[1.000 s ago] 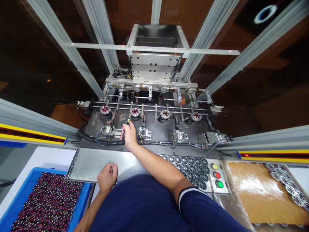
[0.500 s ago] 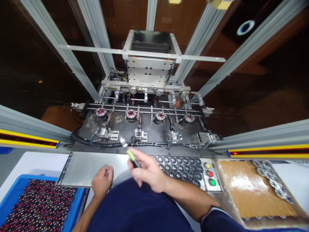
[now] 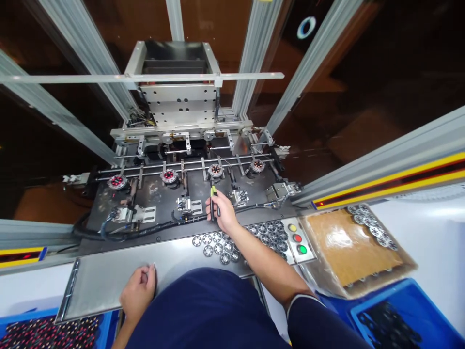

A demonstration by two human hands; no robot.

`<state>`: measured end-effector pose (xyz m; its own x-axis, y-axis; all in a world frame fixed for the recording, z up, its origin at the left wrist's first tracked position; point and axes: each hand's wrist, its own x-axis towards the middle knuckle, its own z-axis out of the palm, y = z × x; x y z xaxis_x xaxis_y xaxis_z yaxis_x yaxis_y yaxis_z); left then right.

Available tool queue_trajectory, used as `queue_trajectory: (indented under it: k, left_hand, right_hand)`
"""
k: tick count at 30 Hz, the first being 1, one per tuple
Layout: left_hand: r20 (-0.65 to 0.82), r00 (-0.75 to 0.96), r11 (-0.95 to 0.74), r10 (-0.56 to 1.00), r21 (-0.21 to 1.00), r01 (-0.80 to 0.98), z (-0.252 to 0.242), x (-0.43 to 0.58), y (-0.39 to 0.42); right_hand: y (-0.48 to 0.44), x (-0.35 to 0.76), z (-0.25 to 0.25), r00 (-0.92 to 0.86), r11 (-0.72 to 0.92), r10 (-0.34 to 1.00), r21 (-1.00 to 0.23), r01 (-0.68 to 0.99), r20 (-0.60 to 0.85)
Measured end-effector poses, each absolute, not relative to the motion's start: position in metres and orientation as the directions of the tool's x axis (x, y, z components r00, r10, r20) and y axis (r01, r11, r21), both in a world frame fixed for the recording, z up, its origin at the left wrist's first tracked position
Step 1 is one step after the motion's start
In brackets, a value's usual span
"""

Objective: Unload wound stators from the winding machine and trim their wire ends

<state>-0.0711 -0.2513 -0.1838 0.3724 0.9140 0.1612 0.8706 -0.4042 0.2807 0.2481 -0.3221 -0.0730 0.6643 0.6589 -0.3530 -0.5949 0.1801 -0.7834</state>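
Observation:
My right hand is closed around a hand tool with green-and-black handles. It reaches over the front of the machine bed, just below the third round part in its fixture. The tool's working end is hard to make out against the machine. My left hand rests at the front edge of the metal tray, its fingers curled and pressed together. Whatever it may hold is hidden. Round black-and-silver parts lie on the tray's right half, partly behind my right forearm.
More round parts sit in fixtures at the left, centre and right. A button panel ends the tray. Beyond it are a cardboard-lined box and a blue bin. Another blue bin stands lower left. Yellow-edged sensor bars flank the machine.
My right hand has reached forward from above the tray to the machine bed with the tool. The view has swung right, showing the right blue bin. My left hand stays closed at the tray.

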Motion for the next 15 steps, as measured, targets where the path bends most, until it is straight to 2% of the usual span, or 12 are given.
queue_trajectory:
  k: [15]
  left_hand:
    - [0.134, 0.379, -0.402, 0.916, 0.292, 0.868, -0.1837, -0.0710, -0.2511]
  right_hand:
    - [-0.3174, 0.2566, -0.0735, 0.631, 0.280, 0.678, -0.661, -0.697, -0.378]
